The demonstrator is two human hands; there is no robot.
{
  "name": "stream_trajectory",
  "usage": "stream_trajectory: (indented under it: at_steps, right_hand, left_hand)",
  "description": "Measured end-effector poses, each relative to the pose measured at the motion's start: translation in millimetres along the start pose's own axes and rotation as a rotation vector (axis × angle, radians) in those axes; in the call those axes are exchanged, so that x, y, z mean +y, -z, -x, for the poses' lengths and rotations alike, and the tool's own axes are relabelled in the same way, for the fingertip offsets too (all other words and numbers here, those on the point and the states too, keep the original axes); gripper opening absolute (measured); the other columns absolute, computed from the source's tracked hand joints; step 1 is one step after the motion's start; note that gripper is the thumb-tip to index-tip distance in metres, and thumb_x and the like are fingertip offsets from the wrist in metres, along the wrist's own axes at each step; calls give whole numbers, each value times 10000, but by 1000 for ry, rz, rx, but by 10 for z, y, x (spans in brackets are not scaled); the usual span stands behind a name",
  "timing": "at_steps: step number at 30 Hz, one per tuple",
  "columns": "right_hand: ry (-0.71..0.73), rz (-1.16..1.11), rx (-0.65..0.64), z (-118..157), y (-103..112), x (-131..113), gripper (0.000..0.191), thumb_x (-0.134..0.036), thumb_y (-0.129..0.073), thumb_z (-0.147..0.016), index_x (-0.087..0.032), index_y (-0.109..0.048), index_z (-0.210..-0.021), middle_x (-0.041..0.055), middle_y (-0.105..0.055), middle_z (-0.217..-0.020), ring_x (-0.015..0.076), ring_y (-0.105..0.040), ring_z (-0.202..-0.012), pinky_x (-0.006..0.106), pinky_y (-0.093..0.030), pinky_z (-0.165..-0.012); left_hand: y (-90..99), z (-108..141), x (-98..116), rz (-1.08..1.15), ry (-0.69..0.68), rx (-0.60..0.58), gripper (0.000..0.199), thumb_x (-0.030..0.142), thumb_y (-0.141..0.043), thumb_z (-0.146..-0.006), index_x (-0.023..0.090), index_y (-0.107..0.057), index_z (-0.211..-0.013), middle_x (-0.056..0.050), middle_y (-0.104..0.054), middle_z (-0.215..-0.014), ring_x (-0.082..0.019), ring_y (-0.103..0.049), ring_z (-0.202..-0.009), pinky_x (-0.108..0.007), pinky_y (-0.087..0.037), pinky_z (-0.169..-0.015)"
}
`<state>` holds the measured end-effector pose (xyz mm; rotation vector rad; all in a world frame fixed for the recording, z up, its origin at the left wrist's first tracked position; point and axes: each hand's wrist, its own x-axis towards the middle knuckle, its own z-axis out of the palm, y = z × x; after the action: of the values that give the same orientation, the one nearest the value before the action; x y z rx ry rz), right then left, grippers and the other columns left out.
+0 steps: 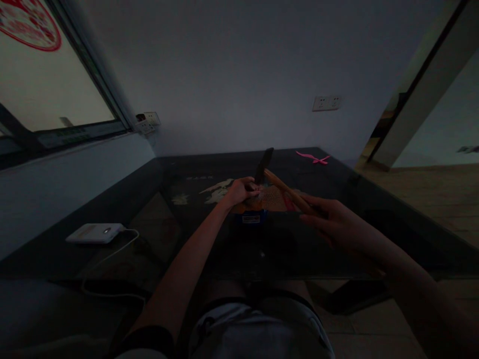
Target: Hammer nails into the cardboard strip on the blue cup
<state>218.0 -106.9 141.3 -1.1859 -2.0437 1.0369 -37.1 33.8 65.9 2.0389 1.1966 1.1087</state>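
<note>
My left hand (241,192) has its fingers closed round the lower end of a dark flat piece (265,163) that stands up, tilted. My right hand (329,217) grips a light brown wooden stick (286,189), whose far end lies close to the dark piece. Under both hands is a brownish patterned sheet or bag (274,198), its kind hard to tell in the dim light. Below that sits a blue object with a white label (251,218). Pale flat scraps (219,192) lie just left of my left hand.
A white power bank or similar device (95,233) with a white cable lies on the dark table (149,174) at the left. A pink ribbon (313,158) is near the back right edge. The wall behind has sockets (326,103).
</note>
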Motion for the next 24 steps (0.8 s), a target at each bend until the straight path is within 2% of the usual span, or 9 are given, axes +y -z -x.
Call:
stream_trajectory:
  at_steps: [7,11,14,18,24]
  right_hand:
    - [-110,31,-75,-82,-30,-6,482,-338,-548,-781,-159,-527,-1227,-64,-459,-517,93,-433,-343,205,-363,-324]
    - [-45,15,-48,-60,30,-64,471,-358,-554,-782,-208,-543,-1228,-38,-542,-562,116,-485,-392,233,-422,-387]
    - [-7,16,-26,-75,43,-79,429,-341,-565,-773,-215,-578,-1183,-27,-574,-595,116,-500,-417,229,-432,-405]
    - [-27,29,-64,-107,15,-35,416,-321,-579,-762,-187,-590,-1155,-39,-546,-562,100,-471,-390,206,-395,-359]
    - [-74,-48,-18,-32,61,-89,499,-379,-552,-798,-179,-500,-1252,-68,-453,-516,77,-412,-353,186,-355,-329]
  left_hand:
    - [19,9,51,20,11,-78,242,208,-687,-646,121,-638,-868,-31,-677,-802,-148,-616,-720,-247,-475,-651]
    - [9,11,66,3,28,-38,173,195,-691,-647,114,-638,-791,-26,-663,-712,-127,-601,-660,-224,-467,-631]
    - [13,8,60,-13,6,-38,204,196,-694,-649,114,-647,-830,-26,-666,-714,-123,-601,-660,-217,-463,-629]
    - [29,0,27,-25,-15,-70,265,197,-683,-651,116,-647,-901,-38,-685,-814,-144,-617,-723,-236,-468,-651]
    - [47,4,39,-81,-64,-71,238,219,-673,-675,133,-665,-896,-26,-673,-773,-130,-607,-693,-237,-464,-656]
